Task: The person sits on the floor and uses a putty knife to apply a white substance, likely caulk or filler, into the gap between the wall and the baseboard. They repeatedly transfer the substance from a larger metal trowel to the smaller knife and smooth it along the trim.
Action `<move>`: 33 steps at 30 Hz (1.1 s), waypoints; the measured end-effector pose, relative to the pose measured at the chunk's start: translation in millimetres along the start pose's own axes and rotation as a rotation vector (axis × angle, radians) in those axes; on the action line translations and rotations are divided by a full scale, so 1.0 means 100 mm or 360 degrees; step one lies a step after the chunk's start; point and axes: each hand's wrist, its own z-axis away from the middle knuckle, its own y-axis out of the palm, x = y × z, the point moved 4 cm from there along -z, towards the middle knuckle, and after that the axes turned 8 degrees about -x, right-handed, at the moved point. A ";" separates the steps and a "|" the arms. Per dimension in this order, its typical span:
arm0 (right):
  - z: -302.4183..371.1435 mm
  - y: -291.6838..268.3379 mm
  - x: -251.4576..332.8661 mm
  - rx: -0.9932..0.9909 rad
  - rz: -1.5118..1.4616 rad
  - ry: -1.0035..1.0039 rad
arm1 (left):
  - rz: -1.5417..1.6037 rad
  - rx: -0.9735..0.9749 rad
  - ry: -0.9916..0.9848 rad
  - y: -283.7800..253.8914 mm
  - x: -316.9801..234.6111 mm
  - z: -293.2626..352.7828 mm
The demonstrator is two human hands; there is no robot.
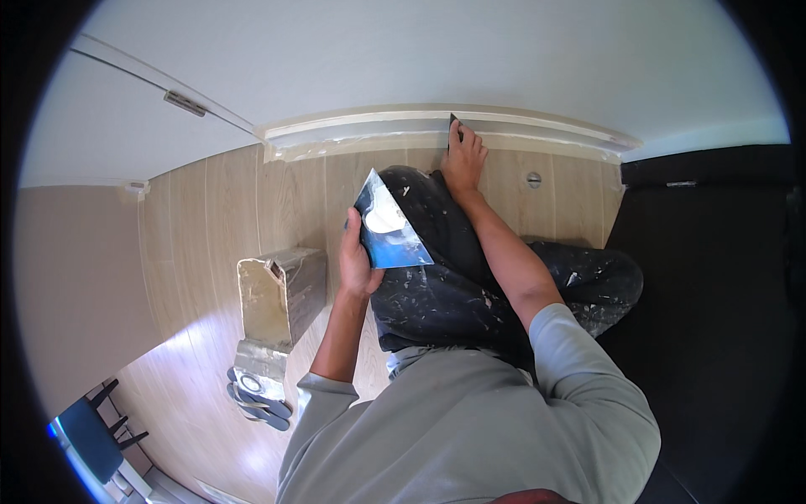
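I see the right hand [464, 168] pinching a dark scraper [453, 121] at the far, left-to-right baseboard [395, 127] — left hand [356, 262], nearer, holds a blue plate [395, 253].

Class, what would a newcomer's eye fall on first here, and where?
First, the blue board with a white blob, held by the left hand near the centre. Then the right hand with a dark blade at the baseboard above, and an open container on the floor, left.

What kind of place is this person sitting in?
Probably a room indoors, maybe in a home: there's a wood-look floor, a baseboard along a pale wall, and flip-flops.
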 end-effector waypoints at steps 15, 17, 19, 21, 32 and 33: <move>-0.15 0.00 0.38 0.0261 -0.0398 -0.0286 | 0.0022 -0.0046 0.0021 0.10 -0.01 0.03; -0.16 -0.07 0.39 0.0142 -0.0581 -0.0295 | 0.0029 -0.0036 0.0026 0.08 -0.02 0.02; -0.16 -0.21 0.33 -0.0004 -0.0796 -0.0333 | 0.0035 -0.0024 -0.0010 0.06 0.00 0.01; -0.20 -0.61 0.36 -0.0063 -0.1046 -0.0388 | 0.0075 -0.0007 -0.0062 -0.01 -0.01 0.01; -0.03 -2.45 0.66 -0.0051 -0.1321 -0.1516 | 0.0042 0.0076 -0.0341 0.71 -0.05 0.17; -0.02 -2.45 0.59 -0.0073 -0.1280 -0.1524 | 0.0014 0.0070 -0.0329 0.75 -0.02 0.18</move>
